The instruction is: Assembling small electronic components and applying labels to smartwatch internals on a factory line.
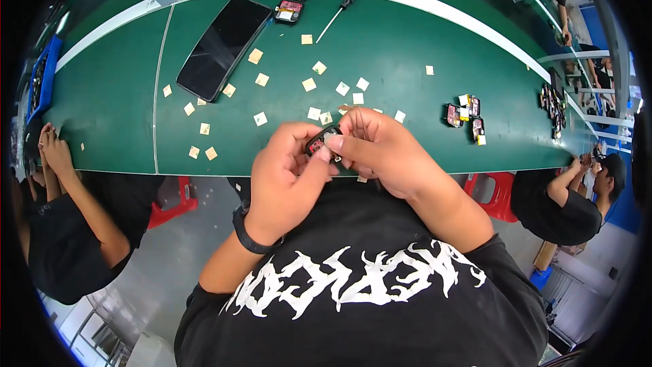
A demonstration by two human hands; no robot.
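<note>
Between my two hands, just over the near edge of the green table, is a small black electronic case [314, 144] with red parts showing inside. My left hand [291, 166] is closed around its left side, thumb pressing on the front. My right hand [380, 149] grips its right side, its thumb over a pale round spot on the case. Fingers cover much of the case. Small pale square pieces [314, 113] lie scattered on the table just beyond my hands.
A black phone [223, 47] and a screwdriver [339, 13] lie farther back, near two open black cases [289, 11]. More cases [454, 115] sit to the right. People work at both sides; a blue bin [45, 78] stands far left, a red stool [499, 196] at right.
</note>
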